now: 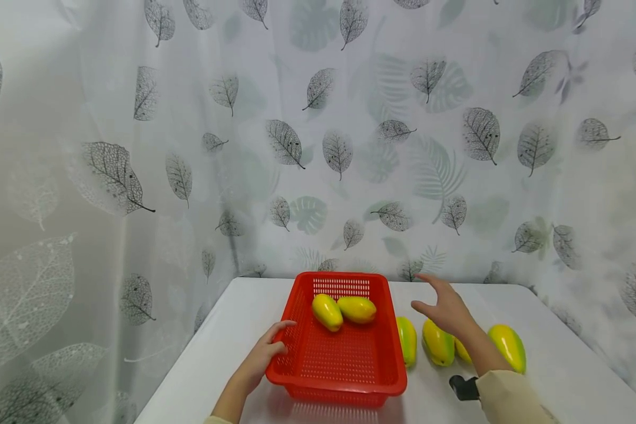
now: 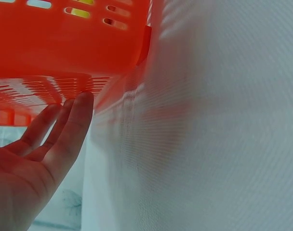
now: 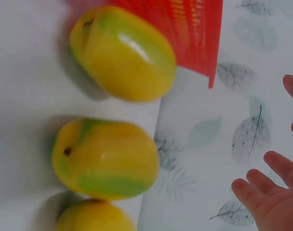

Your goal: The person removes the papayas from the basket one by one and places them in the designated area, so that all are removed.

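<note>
A red plastic basket (image 1: pixel 339 356) stands on the white table, with two yellow mangoes inside, one mango (image 1: pixel 327 312) slanted and another mango (image 1: pixel 357 310) lying beside it. At the basket's left side is my left hand (image 1: pixel 257 360); in the left wrist view its fingers (image 2: pixel 76 118) are extended and reach the slotted wall. My right hand (image 1: pixel 447 309) is raised to the right of the basket, fingers spread, holding nothing. Below and around it lie several yellow-green mangoes, among them a mango (image 3: pixel 105 159) seen in the right wrist view and a mango (image 1: pixel 407 341) close to the basket.
The white table (image 1: pixel 217 330) carries the basket and fruit. Behind it and along the sides hangs a pale leaf-print curtain (image 1: pixel 350 176). A mango (image 1: pixel 507 347) lies farthest right, partly behind the right forearm. A black device (image 1: pixel 463 388) is at the right wrist.
</note>
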`<move>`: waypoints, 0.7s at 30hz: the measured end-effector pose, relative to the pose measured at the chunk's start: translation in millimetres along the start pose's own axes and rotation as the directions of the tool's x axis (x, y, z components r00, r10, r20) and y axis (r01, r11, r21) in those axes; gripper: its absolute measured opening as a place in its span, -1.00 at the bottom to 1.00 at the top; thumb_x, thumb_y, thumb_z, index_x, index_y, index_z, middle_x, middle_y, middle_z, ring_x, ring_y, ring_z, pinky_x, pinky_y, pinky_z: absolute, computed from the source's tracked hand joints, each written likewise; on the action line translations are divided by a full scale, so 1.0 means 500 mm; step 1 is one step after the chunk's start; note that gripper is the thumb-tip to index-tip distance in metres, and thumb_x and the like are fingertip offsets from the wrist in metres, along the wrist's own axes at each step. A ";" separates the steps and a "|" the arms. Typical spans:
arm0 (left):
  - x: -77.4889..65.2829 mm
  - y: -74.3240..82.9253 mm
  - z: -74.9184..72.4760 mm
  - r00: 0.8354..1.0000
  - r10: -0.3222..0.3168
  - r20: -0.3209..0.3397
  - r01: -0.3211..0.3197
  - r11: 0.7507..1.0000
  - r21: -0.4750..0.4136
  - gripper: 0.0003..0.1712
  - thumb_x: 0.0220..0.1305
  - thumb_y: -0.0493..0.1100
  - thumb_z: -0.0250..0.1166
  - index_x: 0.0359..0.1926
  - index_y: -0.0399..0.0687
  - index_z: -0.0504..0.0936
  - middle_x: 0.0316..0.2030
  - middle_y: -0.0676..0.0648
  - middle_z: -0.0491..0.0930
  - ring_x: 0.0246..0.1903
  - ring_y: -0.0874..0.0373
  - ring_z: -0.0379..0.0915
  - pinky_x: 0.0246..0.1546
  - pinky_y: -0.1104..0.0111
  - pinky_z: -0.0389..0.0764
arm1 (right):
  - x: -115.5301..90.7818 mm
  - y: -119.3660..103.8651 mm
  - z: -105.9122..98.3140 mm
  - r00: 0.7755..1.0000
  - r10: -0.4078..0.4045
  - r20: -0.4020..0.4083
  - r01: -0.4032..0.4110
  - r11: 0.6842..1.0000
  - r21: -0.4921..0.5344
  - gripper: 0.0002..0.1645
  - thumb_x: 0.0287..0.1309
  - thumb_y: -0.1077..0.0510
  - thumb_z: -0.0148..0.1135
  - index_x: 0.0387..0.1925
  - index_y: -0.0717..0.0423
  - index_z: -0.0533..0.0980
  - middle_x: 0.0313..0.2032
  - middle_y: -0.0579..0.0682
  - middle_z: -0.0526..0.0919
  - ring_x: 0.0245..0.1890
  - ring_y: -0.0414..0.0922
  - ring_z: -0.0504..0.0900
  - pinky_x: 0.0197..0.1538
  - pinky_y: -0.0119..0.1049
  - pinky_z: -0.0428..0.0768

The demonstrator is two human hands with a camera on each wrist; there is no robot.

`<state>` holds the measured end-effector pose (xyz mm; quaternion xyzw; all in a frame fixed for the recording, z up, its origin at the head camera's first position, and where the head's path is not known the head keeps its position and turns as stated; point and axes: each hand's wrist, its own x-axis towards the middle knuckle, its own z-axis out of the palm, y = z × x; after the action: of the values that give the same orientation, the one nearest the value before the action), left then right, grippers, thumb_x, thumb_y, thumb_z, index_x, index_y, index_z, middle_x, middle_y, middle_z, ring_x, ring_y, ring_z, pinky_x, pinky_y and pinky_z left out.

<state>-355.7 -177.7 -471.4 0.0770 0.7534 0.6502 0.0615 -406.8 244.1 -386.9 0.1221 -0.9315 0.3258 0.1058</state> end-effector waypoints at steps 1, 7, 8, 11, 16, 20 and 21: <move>-0.001 0.000 0.000 1.000 -0.001 -0.001 0.001 1.000 0.000 -0.31 0.32 -0.27 0.07 0.49 0.02 0.31 0.44 -0.36 0.23 0.12 -0.11 0.48 0.09 0.02 0.72 | 0.005 -0.009 0.005 1.000 -0.005 0.005 0.005 1.000 0.002 -0.09 0.28 -0.06 0.34 0.52 0.18 0.22 0.48 0.42 0.21 0.44 0.44 0.23 0.32 0.50 0.33; -0.004 0.001 -0.002 1.000 -0.001 -0.005 0.001 1.000 -0.001 -0.32 0.32 -0.28 0.06 0.48 0.03 0.32 0.43 -0.36 0.23 0.15 -0.14 0.46 0.10 0.01 0.72 | 0.038 -0.064 0.029 0.999 -0.040 0.012 0.040 0.999 0.037 -0.12 0.27 0.00 0.34 0.53 0.10 0.24 0.50 0.36 0.23 0.47 0.40 0.23 0.33 0.47 0.36; -0.004 0.002 -0.002 1.000 0.000 -0.006 0.000 1.000 -0.001 -0.32 0.32 -0.28 0.06 0.47 0.03 0.32 0.43 -0.36 0.23 0.15 -0.14 0.46 0.10 0.02 0.72 | 0.043 -0.072 0.031 0.999 -0.050 0.011 0.050 0.998 0.043 -0.13 0.28 0.00 0.33 0.53 0.08 0.24 0.50 0.36 0.24 0.47 0.39 0.23 0.33 0.47 0.36; -0.003 0.002 -0.003 1.000 0.002 -0.003 -0.002 1.000 -0.008 -0.33 0.33 -0.28 0.05 0.47 0.03 0.32 0.44 -0.35 0.23 0.14 -0.13 0.46 0.10 0.03 0.72 | 0.058 -0.097 0.038 0.997 -0.078 0.013 0.077 0.995 0.064 -0.14 0.29 -0.01 0.32 0.53 0.09 0.25 0.50 0.35 0.25 0.47 0.39 0.24 0.35 0.48 0.34; -0.001 0.000 -0.002 1.000 -0.002 0.006 0.003 1.000 -0.025 -0.32 0.33 -0.28 0.05 0.48 0.00 0.31 0.44 -0.34 0.23 0.12 -0.10 0.46 0.09 0.07 0.73 | 0.075 -0.126 0.055 0.994 -0.108 0.029 0.105 0.991 0.082 -0.15 0.30 0.03 0.33 0.53 0.11 0.25 0.48 0.38 0.26 0.45 0.41 0.25 0.37 0.48 0.32; 0.000 0.000 0.001 1.000 0.002 0.004 -0.002 1.000 -0.023 -0.32 0.31 -0.28 0.06 0.47 0.01 0.33 0.44 -0.34 0.24 0.13 -0.09 0.46 0.08 0.09 0.73 | 0.084 -0.138 0.074 0.993 -0.112 0.047 0.108 0.991 0.079 -0.16 0.30 0.05 0.34 0.52 0.12 0.26 0.47 0.38 0.28 0.44 0.40 0.28 0.38 0.45 0.32; 0.000 0.001 0.001 1.000 0.005 0.004 -0.005 1.000 -0.021 -0.31 0.31 -0.28 0.07 0.47 0.00 0.32 0.44 -0.34 0.24 0.13 -0.10 0.46 0.08 0.09 0.73 | 0.087 -0.140 0.080 0.993 -0.106 0.051 0.102 0.992 0.081 -0.17 0.30 0.06 0.34 0.52 0.11 0.26 0.47 0.37 0.28 0.45 0.40 0.28 0.39 0.44 0.32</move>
<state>-355.8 -177.1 -471.3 0.0795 0.7462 0.6580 0.0621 -432.1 159.0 -365.0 0.1836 -0.9131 0.3523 0.0919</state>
